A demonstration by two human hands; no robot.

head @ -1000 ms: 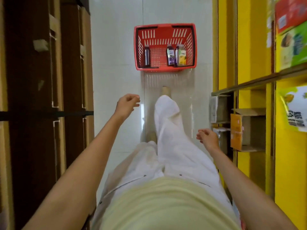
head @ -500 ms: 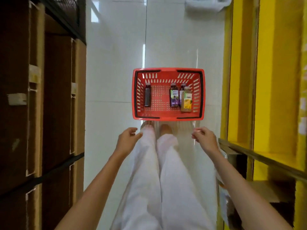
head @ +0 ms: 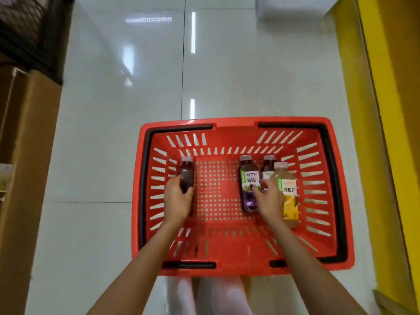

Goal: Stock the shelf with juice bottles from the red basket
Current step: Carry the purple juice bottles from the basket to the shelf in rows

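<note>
In the left part of the red basket (head: pixel 238 122), the left hand (head: pixel 178 202) has its fingers curled round a lone dark bottle (head: pixel 186 175) that lies on the basket floor. It is best to lift it straight up, clear of the slotted wall. In the right part of the basket three bottles lie touching: a grape juice bottle (head: pixel 248 178), a half-hidden dark one (head: pixel 269 165) and a yellow juice bottle (head: pixel 289 196). The right hand (head: pixel 270 202) rests over them, and I cannot tell if its fingers grip one. It should choose one bottle only, so the neighbours do not roll.
</note>
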